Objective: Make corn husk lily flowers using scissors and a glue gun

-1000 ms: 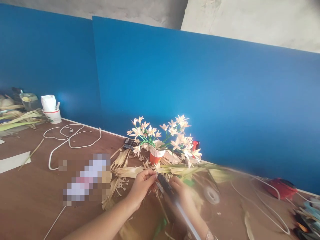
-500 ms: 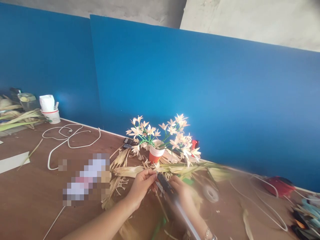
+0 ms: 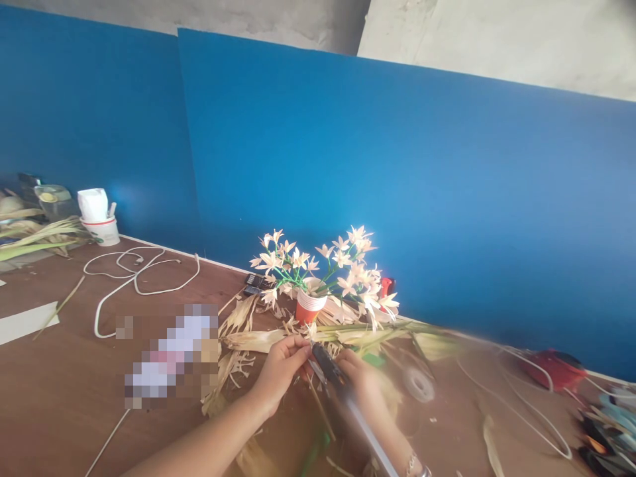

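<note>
My left hand (image 3: 285,364) is closed in a pinch at the table's middle, thumb against forefinger. A small pale husk flower (image 3: 311,330) stands just above its fingertips, seemingly held by its base. My right hand (image 3: 362,381) is curled beside a long dark tool (image 3: 325,363) with a greyish shaft running back toward me. The tool's tip points at the left fingertips; blur hides its exact kind and the grip. Right behind the hands stands an orange and white paper cup (image 3: 311,306) full of cream husk flowers (image 3: 348,258) on green stems.
Dried corn husks (image 3: 253,340) lie around the cup and hands. A roll of clear tape (image 3: 419,384) is at the right, a red object (image 3: 554,371) farther out. White cable (image 3: 144,271) loops at the left near a white tub (image 3: 102,230). A blue panel (image 3: 397,179) closes the back.
Almost nothing differs. Both hands keep their places, and the dark tool's tip stays at the left fingertips with at most a tiny shift.
</note>
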The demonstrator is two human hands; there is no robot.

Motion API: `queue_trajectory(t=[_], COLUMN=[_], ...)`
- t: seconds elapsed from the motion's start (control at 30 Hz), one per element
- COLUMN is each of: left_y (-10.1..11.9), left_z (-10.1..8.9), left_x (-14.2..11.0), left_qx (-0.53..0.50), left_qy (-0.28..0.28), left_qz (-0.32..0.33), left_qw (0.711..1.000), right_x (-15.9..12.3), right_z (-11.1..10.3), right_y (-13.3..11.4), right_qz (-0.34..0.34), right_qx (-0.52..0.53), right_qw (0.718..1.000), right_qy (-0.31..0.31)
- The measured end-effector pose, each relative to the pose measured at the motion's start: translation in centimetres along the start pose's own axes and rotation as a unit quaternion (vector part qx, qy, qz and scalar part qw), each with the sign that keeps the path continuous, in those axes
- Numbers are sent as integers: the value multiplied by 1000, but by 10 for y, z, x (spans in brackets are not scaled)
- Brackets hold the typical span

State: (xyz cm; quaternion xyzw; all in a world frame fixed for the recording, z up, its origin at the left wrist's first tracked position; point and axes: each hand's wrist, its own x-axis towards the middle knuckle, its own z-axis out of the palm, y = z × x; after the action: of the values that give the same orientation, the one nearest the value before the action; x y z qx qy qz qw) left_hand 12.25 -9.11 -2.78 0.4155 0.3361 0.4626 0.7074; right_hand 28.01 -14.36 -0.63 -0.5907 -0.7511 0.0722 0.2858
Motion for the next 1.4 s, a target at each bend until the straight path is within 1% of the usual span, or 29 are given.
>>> queue_trajectory(t=[0.17,0.27,0.33,0.37,0.4,0.47,0.5,0.53,0.57,0.6,0.67,0.73,0.77,0.83,0.87,0.9,0.93,0.97,1.0,1.07,1.13,1.17,1.23,1.3,1.37,1.4], left_y=[0,-2,-2,-2,-1,2,3,4,4,3,0,-5,-6,-7,-6,-4,-1,2,5,9,9,9,7,6,8,9], left_z=[0,-1,-3,-3,-4,-6,-7,-8,-9,-11,-15,-18,-18,-18,-17,-15,-13,-12,-11,-10,-10,-11,-14,-16,-19,-20], left_x=[0,1,2,2,2,2,2,2,2,2,3,6,8,11,12,12,11,10,9,6,5,6,7,8,10,11], left_qx=[-2,2,9,16,27,57,78,103,133,170,247,287,277,206,168,132,104,79,60,33,18,13,5,2,2,3], left_qy=[1,3,2,-1,-8,-35,-56,-75,-89,-95,-85,-55,-31,6,15,20,21,20,18,13,12,13,17,23,28,29], left_qz=[2,9,17,22,27,37,41,45,50,56,69,68,59,25,20,24,31,40,44,48,55,61,76,88,95,98], left_qw=[1000,1000,1000,1000,999,997,995,991,986,979,963,954,959,978,986,991,994,996,997,998,998,998,997,996,995,995], right_x=[1,2,3,3,3,3,2,2,1,1,-3,-10,-15,-27,-34,-41,-47,-54,-59,-69,-76,-78,-80,-77,-66,-58], right_z=[-3,-2,-1,0,0,-2,-3,-6,-8,-12,-19,-27,-32,-42,-47,-53,-59,-64,-68,-71,-69,-67,-64,-64,-65,-64], right_y=[-2,-4,-4,-3,-2,1,3,4,6,8,12,18,23,36,45,54,64,74,83,99,110,113,114,105,87,74], right_qz=[4,18,55,88,129,218,252,269,267,249,201,161,149,112,109,120,147,186,227,300,334,334,327,334,357,342], right_qx=[20,44,78,104,137,218,262,300,325,338,335,303,277,164,97,32,-31,-88,-136,-216,-263,-277,-303,-339,-370,-376], right_qw=[1000,999,995,991,982,950,930,913,905,906,919,938,948,979,988,991,987,977,963,926,898,892,885,870,853,859], right_qy=[-8,1,13,10,2,-34,-52,-61,-61,-56,-44,-46,-49,-53,-57,-57,-51,-45,-50,-78,-111,-122,-135,-125,-90,-68])
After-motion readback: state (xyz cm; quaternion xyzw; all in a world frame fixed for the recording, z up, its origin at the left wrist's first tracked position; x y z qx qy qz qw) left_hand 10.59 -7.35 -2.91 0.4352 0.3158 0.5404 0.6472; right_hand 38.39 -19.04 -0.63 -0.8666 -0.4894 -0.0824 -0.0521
